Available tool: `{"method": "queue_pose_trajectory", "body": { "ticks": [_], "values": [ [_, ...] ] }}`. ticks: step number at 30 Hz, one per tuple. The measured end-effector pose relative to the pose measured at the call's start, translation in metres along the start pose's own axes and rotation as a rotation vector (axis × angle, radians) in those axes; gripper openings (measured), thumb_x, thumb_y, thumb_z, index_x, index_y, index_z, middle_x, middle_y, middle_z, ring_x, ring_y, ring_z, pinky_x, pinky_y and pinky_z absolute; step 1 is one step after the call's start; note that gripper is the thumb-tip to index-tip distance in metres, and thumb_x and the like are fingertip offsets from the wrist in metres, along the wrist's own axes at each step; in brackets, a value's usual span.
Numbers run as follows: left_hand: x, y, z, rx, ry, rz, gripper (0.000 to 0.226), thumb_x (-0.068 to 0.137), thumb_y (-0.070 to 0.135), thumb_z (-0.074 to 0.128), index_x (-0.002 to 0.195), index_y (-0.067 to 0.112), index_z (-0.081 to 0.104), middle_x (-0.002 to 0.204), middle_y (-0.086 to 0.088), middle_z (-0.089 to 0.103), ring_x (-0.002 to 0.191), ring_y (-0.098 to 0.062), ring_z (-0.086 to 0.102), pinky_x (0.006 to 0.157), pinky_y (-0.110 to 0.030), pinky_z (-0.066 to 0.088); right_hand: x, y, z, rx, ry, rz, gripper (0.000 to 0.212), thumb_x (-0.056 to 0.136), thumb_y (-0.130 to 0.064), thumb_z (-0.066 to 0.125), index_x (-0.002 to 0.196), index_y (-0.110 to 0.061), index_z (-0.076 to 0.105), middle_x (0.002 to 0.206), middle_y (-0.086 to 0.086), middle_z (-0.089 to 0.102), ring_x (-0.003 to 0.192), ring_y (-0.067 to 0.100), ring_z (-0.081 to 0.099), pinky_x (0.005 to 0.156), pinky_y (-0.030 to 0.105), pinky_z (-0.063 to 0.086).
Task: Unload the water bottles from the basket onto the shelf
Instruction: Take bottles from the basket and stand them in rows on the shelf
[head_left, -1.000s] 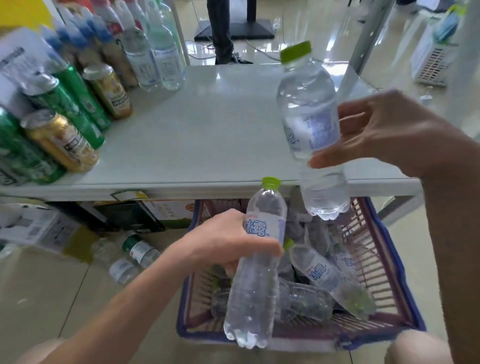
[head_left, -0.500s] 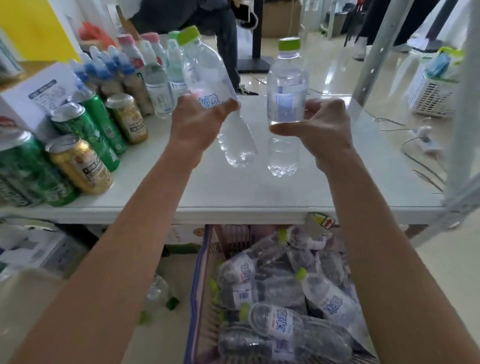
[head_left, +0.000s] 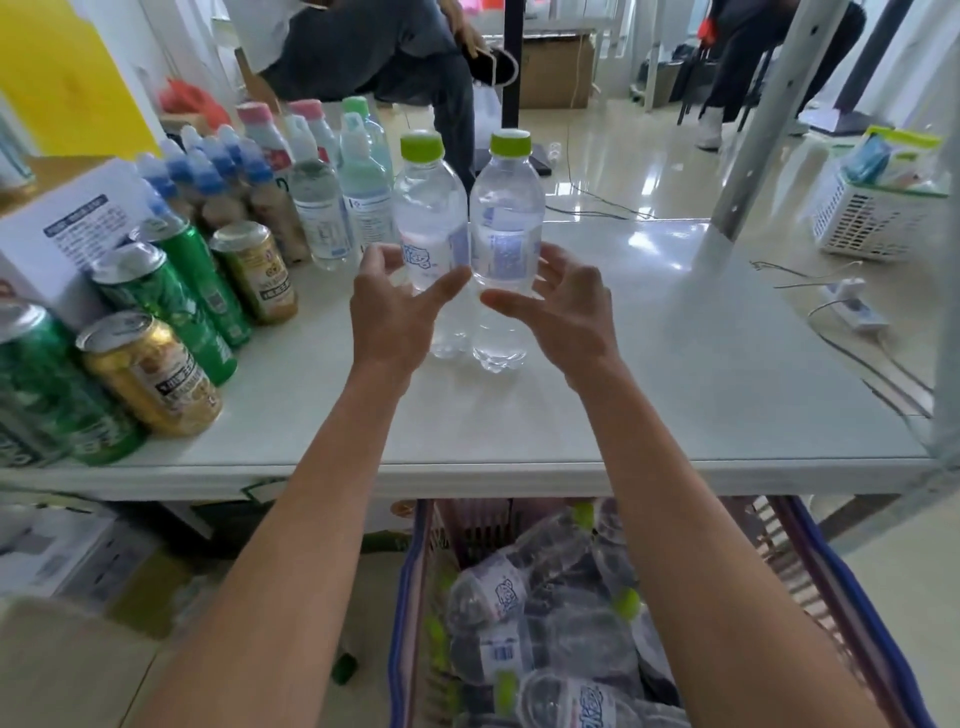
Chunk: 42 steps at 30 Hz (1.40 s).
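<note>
Two clear water bottles with green caps stand upright side by side on the white shelf, the left bottle touching the right bottle. My left hand is cupped loosely around the left bottle's lower half, fingers spread. Beside the right bottle, my right hand is in the same pose, thumb in front and fingers apart. Neither hand closes on a bottle. Below the shelf's front edge, the blue-rimmed basket holds several more water bottles lying on their sides.
Green and gold cans crowd the shelf's left side, with a white box and several capped bottles behind them. A grey shelf post rises at the right. A white floor basket and a seated person lie beyond.
Both bottles came up from the basket and now stand upright on the shelf. The left one was tilted half a second ago. My fingers have loosened from both.
</note>
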<state>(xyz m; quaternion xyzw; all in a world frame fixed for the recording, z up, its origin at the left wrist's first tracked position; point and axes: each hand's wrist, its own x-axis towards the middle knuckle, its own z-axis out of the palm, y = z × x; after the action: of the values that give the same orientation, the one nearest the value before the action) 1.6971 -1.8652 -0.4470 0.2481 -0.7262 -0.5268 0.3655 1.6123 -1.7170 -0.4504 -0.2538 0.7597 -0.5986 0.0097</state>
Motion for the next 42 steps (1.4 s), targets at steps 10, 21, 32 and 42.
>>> {"method": "queue_pose_trajectory", "body": {
  "ticks": [10, 21, 32, 42],
  "values": [
    [-0.007, -0.039, 0.002, 0.040, -0.129, -0.075, 0.076, 0.083, 0.025, 0.086, 0.148, 0.012, 0.050, 0.150, -0.006, 0.056, 0.138, -0.024, 0.051, 0.114, -0.040, 0.044, 0.005, -0.001, -0.001, -0.336, -0.146, 0.197, 0.053, 0.084, -0.044, 0.084, 0.120, -0.007, 0.073, 0.101, 0.015, 0.078, 0.076, 0.021, 0.079, 0.081, 0.041, 0.065],
    [0.000, -0.048, 0.002, 0.050, -0.054, -0.069, 0.075, 0.082, 0.021, 0.086, 0.148, 0.013, 0.051, 0.148, -0.009, 0.058, 0.137, -0.023, 0.055, 0.114, -0.043, 0.045, -0.003, 0.016, 0.026, -0.300, -0.126, 0.067, 0.048, 0.103, -0.023, 0.060, 0.148, -0.022, 0.044, 0.132, 0.016, 0.066, 0.107, 0.042, 0.070, 0.100, 0.047, 0.053],
    [-0.007, -0.061, -0.004, 0.116, -0.171, -0.194, 0.092, 0.086, 0.001, 0.079, 0.161, 0.014, 0.028, 0.153, -0.019, 0.049, 0.138, -0.026, 0.054, 0.115, -0.031, 0.042, 0.001, 0.019, 0.018, -0.273, -0.244, 0.216, 0.063, 0.100, -0.023, 0.064, 0.156, -0.016, 0.037, 0.138, 0.015, 0.063, 0.126, 0.039, 0.063, 0.109, 0.049, 0.050],
    [-0.112, -0.027, -0.033, 0.356, -0.352, 0.140, 0.010, 0.081, 0.009, 0.071, 0.084, 0.015, 0.065, 0.072, 0.001, 0.067, 0.065, -0.016, 0.066, 0.060, -0.028, 0.057, -0.049, -0.016, -0.024, -0.364, -0.530, 0.312, 0.018, 0.101, -0.016, 0.063, 0.084, -0.011, 0.066, 0.078, 0.009, 0.078, 0.057, 0.011, 0.076, 0.043, 0.020, 0.050]
  ]
}}
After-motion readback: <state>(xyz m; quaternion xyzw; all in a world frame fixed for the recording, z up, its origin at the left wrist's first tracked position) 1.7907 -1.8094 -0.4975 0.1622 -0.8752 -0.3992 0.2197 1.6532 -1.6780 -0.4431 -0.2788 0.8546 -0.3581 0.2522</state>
